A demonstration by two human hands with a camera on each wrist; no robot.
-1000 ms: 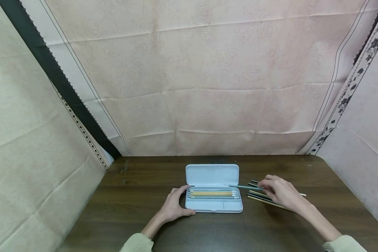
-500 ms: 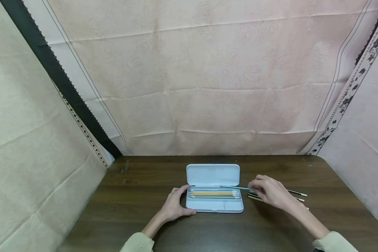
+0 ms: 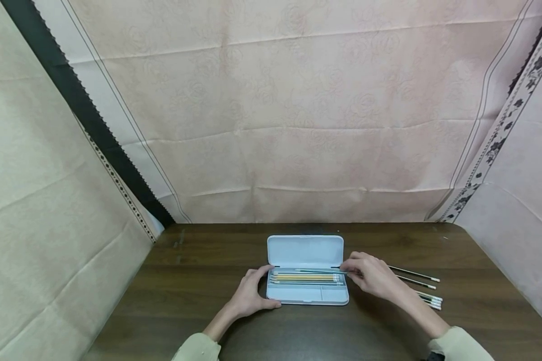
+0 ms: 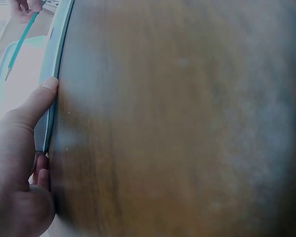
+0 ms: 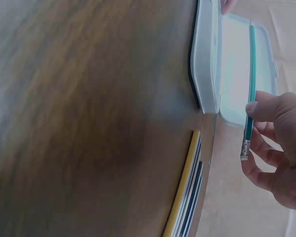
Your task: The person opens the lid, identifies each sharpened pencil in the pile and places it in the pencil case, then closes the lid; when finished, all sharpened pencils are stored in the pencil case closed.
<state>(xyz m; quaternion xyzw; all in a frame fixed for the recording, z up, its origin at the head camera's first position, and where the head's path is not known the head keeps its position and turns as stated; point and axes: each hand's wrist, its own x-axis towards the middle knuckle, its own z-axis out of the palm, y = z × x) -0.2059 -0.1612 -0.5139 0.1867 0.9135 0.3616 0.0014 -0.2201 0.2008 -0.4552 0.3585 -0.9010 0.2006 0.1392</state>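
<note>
An open light-blue pencil case (image 3: 293,296) lies on the table, its lid (image 3: 305,250) tipped back. Several pencils (image 3: 303,277), yellow and blue-green, lie lengthwise in its long compartment. My left hand (image 3: 246,297) holds the case's left end, with the thumb (image 4: 42,96) along the near side and the fingers at the back. My right hand (image 3: 372,276) pinches a teal pencil (image 5: 252,64) near its eraser end, between thumb and fingers. In the head view this pencil reaches leftward over the back of the compartment, its point to the left.
Several loose pencils (image 3: 429,300), with white erasers, lie on the brown table (image 3: 185,311) right of the case, partly hidden under my right hand and forearm. Pale patterned cloth (image 3: 298,125) hangs behind the table and along both sides.
My right hand has moved left with the teal pencil, bringing it from the case's right edge to over the compartment. My left hand has stayed on the case.
</note>
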